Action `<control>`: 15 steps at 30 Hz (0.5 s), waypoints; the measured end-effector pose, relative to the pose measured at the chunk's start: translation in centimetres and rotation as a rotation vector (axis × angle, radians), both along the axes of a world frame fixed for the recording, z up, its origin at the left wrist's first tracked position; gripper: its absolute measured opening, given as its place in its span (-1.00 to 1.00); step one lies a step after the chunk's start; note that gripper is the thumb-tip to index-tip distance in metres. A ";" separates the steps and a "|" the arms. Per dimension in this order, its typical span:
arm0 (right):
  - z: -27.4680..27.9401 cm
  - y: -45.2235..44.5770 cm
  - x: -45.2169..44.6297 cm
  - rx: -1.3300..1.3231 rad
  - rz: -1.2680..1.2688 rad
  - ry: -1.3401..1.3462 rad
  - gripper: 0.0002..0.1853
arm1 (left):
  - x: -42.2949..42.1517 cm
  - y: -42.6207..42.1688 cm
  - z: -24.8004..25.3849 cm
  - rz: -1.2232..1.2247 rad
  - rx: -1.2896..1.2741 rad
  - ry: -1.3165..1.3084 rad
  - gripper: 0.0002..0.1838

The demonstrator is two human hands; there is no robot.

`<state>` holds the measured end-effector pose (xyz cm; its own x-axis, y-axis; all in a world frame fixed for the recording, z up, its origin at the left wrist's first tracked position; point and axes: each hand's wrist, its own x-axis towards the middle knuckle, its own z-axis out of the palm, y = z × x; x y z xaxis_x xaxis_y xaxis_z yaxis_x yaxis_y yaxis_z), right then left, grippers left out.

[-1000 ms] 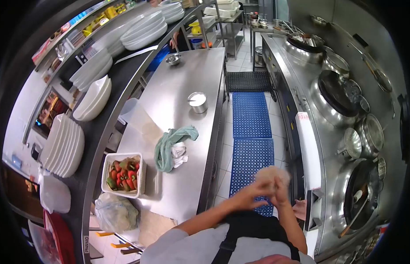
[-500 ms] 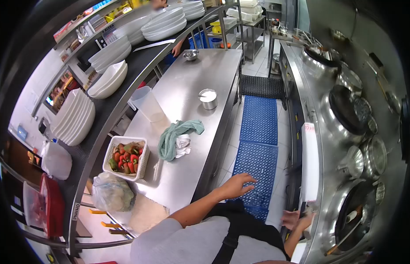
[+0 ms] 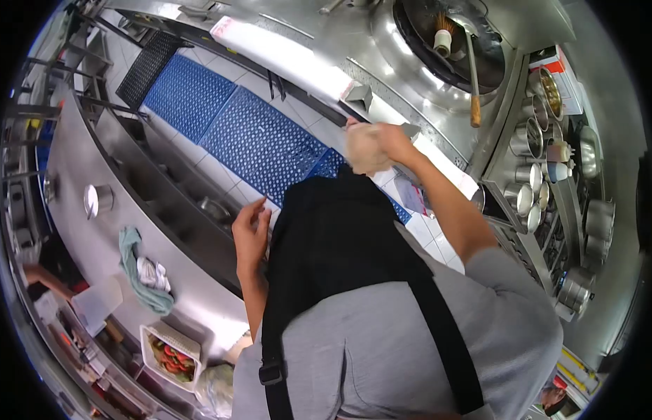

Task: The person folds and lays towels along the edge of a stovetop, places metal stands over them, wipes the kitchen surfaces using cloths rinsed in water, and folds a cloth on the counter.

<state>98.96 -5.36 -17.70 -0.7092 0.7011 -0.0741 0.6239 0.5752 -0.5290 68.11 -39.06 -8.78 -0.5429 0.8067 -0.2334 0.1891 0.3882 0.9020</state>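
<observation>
My right hand (image 3: 397,145) is closed on a bunched beige thing (image 3: 368,149), perhaps a cloth; it is blurred. It is held in front of my black apron (image 3: 347,224), beside the front edge of the stove counter (image 3: 424,133). My left hand (image 3: 250,234) hangs beside the apron with its fingers loosely bent and apart, holding nothing. It is near the edge of the steel worktable (image 3: 193,280).
On the worktable are a metal cup (image 3: 98,201), a green cloth (image 3: 145,280) and a white basket of peppers (image 3: 170,355). A wok (image 3: 448,42) with a brush and a wooden-handled tool sits on the stove. Blue mats (image 3: 259,136) cover the floor. Another person's arm (image 3: 51,280) shows at far left.
My view has turned right, toward the stove. The right hand has come up in front of me with the beige thing in it. The left hand has drawn back beside the apron.
</observation>
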 end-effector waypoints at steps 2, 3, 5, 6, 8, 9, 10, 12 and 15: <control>4.4 0.3 5.0 -0.003 -0.371 0.314 -0.70 | 0.1 -1.6 -1.8 0.025 -0.055 -0.051 -0.71; 7.2 -0.1 5.6 0.122 -0.531 0.355 -0.71 | -0.3 -2.1 -2.5 -0.009 -0.079 -0.045 -0.70; 8.1 -1.1 6.9 0.238 -0.810 0.226 -0.70 | -0.8 -1.8 -2.3 -0.094 -0.111 -0.019 -0.71; 6.4 -0.6 7.2 0.219 -0.913 0.069 -0.71 | -1.2 -1.2 -2.1 -0.136 -0.122 0.000 -0.71; -2.1 -2.4 7.8 0.201 -0.829 0.001 -0.73 | -1.8 0.1 -1.9 -0.191 -0.125 0.008 -0.72; -0.8 -5.8 4.0 0.198 -0.941 -0.009 -0.72 | -2.4 1.0 -2.0 -0.222 -0.127 0.040 -0.72; 1.3 -8.0 2.2 0.095 -0.961 0.110 -0.67 | -3.0 1.8 -2.0 -0.248 -0.127 0.076 -0.73; 0.7 -8.9 2.5 -0.412 -1.079 0.540 -0.71 | -4.1 3.0 -0.9 -0.257 -0.082 0.118 -0.72; 2.5 -9.7 2.7 -0.650 -1.107 1.072 -0.73 | -5.0 4.4 -0.6 -0.231 -0.051 0.098 -0.72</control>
